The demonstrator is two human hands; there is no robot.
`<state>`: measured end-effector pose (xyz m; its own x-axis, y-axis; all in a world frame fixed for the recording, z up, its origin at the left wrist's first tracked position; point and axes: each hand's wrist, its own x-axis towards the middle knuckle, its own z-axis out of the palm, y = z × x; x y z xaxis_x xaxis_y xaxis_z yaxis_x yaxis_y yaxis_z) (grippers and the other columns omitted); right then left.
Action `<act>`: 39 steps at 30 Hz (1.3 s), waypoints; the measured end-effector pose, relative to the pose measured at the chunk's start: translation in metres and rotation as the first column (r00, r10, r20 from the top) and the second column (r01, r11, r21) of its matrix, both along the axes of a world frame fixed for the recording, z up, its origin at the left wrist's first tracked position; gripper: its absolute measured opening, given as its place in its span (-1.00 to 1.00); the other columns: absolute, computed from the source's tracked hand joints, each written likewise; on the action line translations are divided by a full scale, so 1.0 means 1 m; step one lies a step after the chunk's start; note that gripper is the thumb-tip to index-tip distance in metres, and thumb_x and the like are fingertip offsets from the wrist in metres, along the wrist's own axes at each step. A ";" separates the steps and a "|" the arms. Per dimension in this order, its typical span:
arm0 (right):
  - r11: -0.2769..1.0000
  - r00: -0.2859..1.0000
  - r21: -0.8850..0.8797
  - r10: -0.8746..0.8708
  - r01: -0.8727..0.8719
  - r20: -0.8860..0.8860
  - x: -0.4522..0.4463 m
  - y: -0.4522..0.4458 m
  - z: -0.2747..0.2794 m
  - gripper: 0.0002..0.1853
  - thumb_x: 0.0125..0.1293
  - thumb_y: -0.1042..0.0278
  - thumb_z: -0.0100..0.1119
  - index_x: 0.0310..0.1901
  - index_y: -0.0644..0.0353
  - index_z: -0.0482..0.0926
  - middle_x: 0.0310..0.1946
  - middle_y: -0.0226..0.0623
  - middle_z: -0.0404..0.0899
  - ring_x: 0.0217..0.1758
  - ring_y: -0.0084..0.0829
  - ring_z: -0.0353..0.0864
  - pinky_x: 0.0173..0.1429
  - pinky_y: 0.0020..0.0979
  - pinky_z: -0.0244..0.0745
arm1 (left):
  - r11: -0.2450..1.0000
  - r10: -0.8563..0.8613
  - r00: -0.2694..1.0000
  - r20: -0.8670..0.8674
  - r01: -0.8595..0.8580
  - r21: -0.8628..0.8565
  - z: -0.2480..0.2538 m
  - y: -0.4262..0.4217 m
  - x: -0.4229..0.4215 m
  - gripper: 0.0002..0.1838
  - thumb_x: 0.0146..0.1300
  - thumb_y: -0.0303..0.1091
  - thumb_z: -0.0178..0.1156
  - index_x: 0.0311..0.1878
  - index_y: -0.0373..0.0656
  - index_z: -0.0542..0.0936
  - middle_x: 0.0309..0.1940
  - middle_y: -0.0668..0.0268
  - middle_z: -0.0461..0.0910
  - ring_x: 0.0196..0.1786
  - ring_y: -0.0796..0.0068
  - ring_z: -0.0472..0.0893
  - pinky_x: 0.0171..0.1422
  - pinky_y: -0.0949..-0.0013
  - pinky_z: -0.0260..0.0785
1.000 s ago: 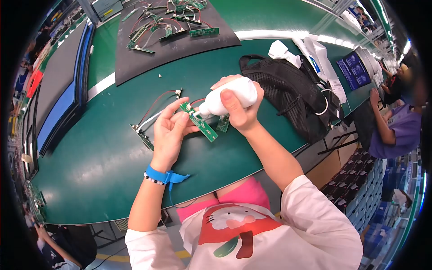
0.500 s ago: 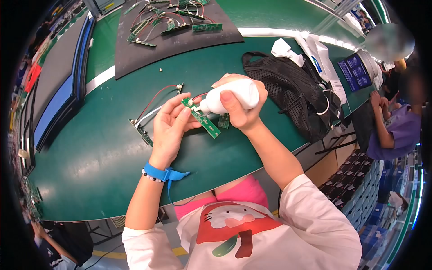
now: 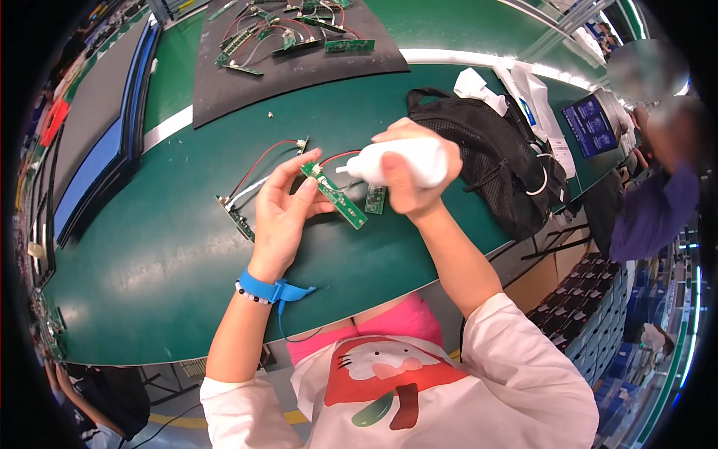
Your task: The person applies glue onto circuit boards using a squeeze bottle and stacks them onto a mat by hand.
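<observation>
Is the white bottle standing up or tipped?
Tipped: the right hand holds the white bottle sideways, its nozzle pointing toward the left hand.

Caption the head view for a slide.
Left hand holding a green circuit board, right hand gripping a white bottle, its nozzle near the board.

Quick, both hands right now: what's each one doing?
Left hand: closed on a green circuit board.
Right hand: closed around a white bottle.
</observation>
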<state>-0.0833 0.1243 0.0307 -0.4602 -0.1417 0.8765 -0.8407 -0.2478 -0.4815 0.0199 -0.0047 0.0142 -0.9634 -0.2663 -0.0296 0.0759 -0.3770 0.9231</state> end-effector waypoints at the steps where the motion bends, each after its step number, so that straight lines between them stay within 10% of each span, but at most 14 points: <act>1: 0.994 0.995 -0.111 0.027 -0.016 0.098 -0.001 0.000 -0.002 -0.83 -0.07 0.41 0.13 -0.52 0.35 0.43 -0.63 -0.21 0.48 -0.64 -0.46 0.44 -0.55 -0.53 0.33 | 1.000 -0.006 1.000 0.006 0.006 -0.002 0.000 -0.001 0.000 -0.69 0.14 -0.45 -0.04 -0.01 -0.26 0.31 -0.09 0.24 0.35 -0.33 0.54 0.48 -0.25 0.52 0.43; 7: 0.744 0.401 -0.215 0.552 -0.633 0.731 -0.030 0.017 -0.002 -0.63 0.08 0.13 -0.11 -0.56 0.34 0.42 -0.64 -0.17 0.43 -0.54 -0.41 0.46 0.08 0.00 0.16 | 0.989 -0.099 0.994 0.034 0.102 -0.107 0.006 -0.009 0.004 -0.64 0.17 -0.38 -0.06 0.04 -0.26 0.30 -0.15 0.35 0.40 -0.42 0.74 0.40 -0.41 0.66 0.29; 11: 0.522 0.140 -0.228 0.574 -0.822 0.807 -0.021 0.017 0.001 -0.61 0.04 0.15 -0.01 -0.53 0.43 0.42 -0.67 -0.14 0.41 -0.57 -0.36 0.44 -0.21 -0.16 0.41 | 0.991 -0.124 0.992 0.029 0.125 -0.055 0.007 -0.015 0.004 -0.66 0.17 -0.36 -0.08 0.02 -0.26 0.31 -0.16 0.38 0.41 -0.45 0.76 0.39 -0.43 0.70 0.25; 18: 0.319 -0.279 -0.677 0.733 -0.664 0.620 -0.025 0.007 -0.012 -0.62 0.08 0.09 -0.03 -0.53 0.35 0.44 -0.60 -0.15 0.45 -0.64 -0.35 0.38 -0.46 -0.32 0.38 | 0.996 0.022 0.995 0.093 -0.013 -0.090 0.006 -0.009 0.002 -0.63 0.22 -0.24 -0.14 0.01 -0.30 0.30 -0.11 0.25 0.39 -0.40 0.68 0.44 -0.39 0.64 0.29; 22: 0.252 -0.275 -0.740 0.816 -0.624 0.509 -0.029 0.005 -0.009 -0.54 0.11 0.04 -0.10 -0.59 0.36 0.47 -0.69 -0.17 0.43 -0.70 -0.44 0.28 -0.52 -0.43 0.20 | 0.985 0.080 0.991 0.102 -0.063 -0.159 0.002 -0.009 0.002 -0.53 0.25 -0.10 -0.24 0.01 -0.34 0.29 -0.08 0.17 0.36 -0.34 0.57 0.46 -0.36 0.58 0.31; 23: 0.278 -0.222 -0.711 0.822 -0.646 0.524 -0.028 0.005 -0.006 -0.46 0.16 -0.08 -0.24 -0.51 0.33 0.44 -0.90 -0.42 0.16 -0.82 -0.57 0.05 -0.50 -0.53 0.10 | 0.983 0.053 0.993 0.106 -0.034 -0.179 0.000 -0.008 0.002 -0.48 0.24 -0.04 -0.29 0.00 -0.36 0.29 -0.07 0.17 0.34 -0.32 0.55 0.45 -0.35 0.56 0.32; 34: 0.243 -0.252 -0.767 0.849 -0.594 0.465 -0.017 -0.001 -0.003 -0.44 0.14 -0.15 -0.24 -0.52 0.29 0.43 -0.88 -0.49 0.12 -0.81 -0.63 -0.03 -0.46 -0.52 0.07 | 0.959 -0.276 0.957 0.092 0.280 -0.034 0.001 0.009 0.006 -0.64 0.15 -0.45 -0.05 0.03 -0.32 0.25 -0.10 0.15 0.40 -0.23 0.51 0.47 -0.28 0.57 0.33; 39: 0.618 0.052 -0.613 0.724 -0.493 0.688 -0.023 0.008 -0.001 -0.66 0.14 0.10 -0.10 -0.50 0.26 0.42 -0.66 -0.24 0.41 -0.55 -0.39 0.45 -0.21 -0.20 0.38 | 0.996 -0.075 0.994 0.085 0.080 -0.051 0.003 0.001 0.006 -0.74 0.14 -0.45 -0.01 -0.11 -0.37 0.37 -0.23 0.13 0.48 -0.33 0.53 0.51 -0.28 0.59 0.39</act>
